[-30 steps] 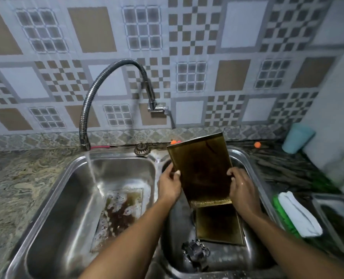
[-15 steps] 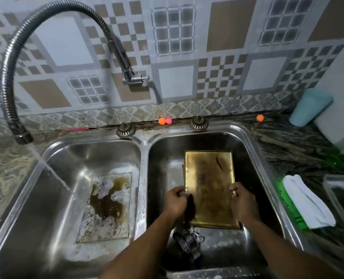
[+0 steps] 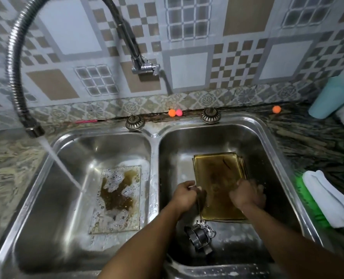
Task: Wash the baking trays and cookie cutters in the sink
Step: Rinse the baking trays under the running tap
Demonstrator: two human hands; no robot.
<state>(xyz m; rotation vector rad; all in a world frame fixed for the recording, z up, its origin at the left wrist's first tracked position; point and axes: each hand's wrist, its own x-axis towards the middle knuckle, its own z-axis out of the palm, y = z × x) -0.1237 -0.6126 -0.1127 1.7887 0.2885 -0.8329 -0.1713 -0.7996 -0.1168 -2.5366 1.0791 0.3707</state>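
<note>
Golden-brown and greasy, the stack of baking trays [image 3: 217,178] lay flat in the right basin of the steel sink [image 3: 154,150]. My left grip [image 3: 184,195] curled round the stack's left edge and my right grip [image 3: 247,195] round its right edge, both near the front end. Just in front of the stack, the cookie cutters [image 3: 199,236] sat heaped on the basin floor. In the left basin another tray [image 3: 117,198] lay under suds and brown water, and the hose tap [image 3: 16,77] ran a stream [image 3: 62,164] into that basin. A white cloth [image 3: 328,200] lay on the desk [image 3: 307,141] to the right.
</note>
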